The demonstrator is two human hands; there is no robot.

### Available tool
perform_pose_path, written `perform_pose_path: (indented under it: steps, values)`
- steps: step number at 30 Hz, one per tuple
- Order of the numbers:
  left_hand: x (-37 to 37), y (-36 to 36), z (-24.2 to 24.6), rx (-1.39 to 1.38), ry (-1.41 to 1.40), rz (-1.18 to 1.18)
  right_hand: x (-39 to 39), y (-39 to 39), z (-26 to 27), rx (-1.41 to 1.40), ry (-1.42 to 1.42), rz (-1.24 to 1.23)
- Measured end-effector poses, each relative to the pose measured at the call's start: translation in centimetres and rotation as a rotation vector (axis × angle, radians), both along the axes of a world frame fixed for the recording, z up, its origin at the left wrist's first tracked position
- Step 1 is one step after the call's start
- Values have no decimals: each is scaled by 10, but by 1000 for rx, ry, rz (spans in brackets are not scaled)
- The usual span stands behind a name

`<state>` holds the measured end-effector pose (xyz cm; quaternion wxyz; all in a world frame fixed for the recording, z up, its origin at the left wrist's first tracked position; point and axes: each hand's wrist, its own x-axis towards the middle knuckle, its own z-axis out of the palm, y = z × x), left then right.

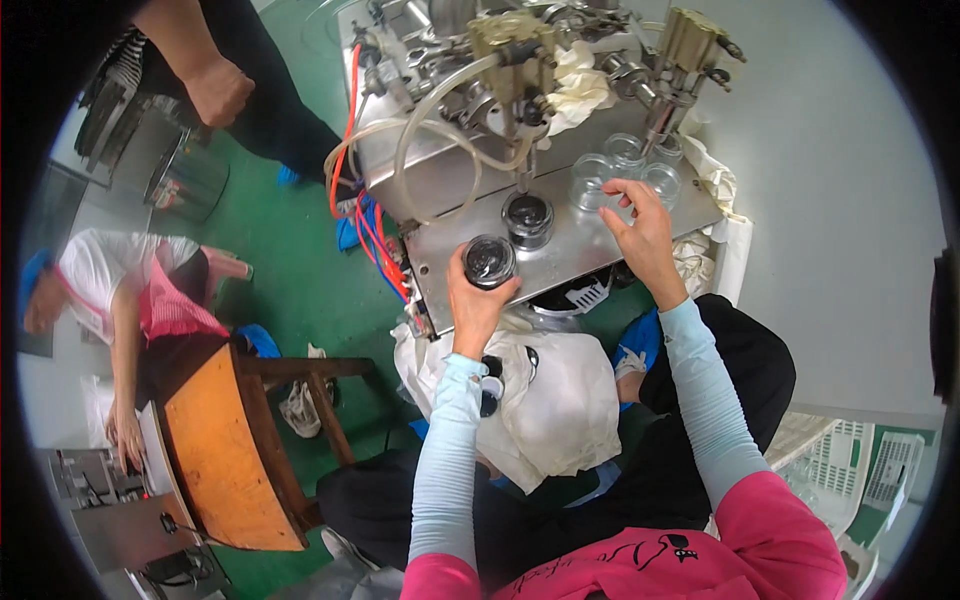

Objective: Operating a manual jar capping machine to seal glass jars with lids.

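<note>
My left hand [476,311] grips a clear jar [490,262] of glossy black paste, raised at the front left of the filling machine's steel plate [461,292]. Just behind it, a second jar [528,220] with black paste stands on the plate beneath a filling nozzle [526,174]. My right hand [645,240] hovers at the front of several unfilled clear jars [590,180], its thumb and fingers apart with nothing seen between them. Whether a fingertip touches a jar, I cannot tell. Another nozzle [658,135] points down among those jars.
Clear tubing [405,150] and orange hoses [352,97] run along the machine's left side. A white bag [551,405] below the plate bears black lids [490,386]. One person [150,285] sits left by a wooden stool [225,450]; another person's arm [199,67] shows above.
</note>
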<state>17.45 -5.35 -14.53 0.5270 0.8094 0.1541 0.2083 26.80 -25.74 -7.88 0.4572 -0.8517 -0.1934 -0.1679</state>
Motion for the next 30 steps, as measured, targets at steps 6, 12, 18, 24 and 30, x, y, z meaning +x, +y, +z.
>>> perform_pose_path:
  steps: [6, 12, 18, 24, 30]
  values:
    - [-3, 8, -4, 21, 26, 37, -19, 17, -27, 56, 315, 185]
    - [-3, 22, 5, 43, 19, 2, -104, 48, -151, -582, 635, 858]
    - [-12, 21, 4, -16, 14, -49, -160, 102, -248, -638, 433, 851]
    - [-9, 6, 7, -34, 12, -67, -174, 117, -336, -666, -118, 699]
    - [-21, 16, 2, -30, 47, 1, -152, 100, -259, -785, 366, 763]
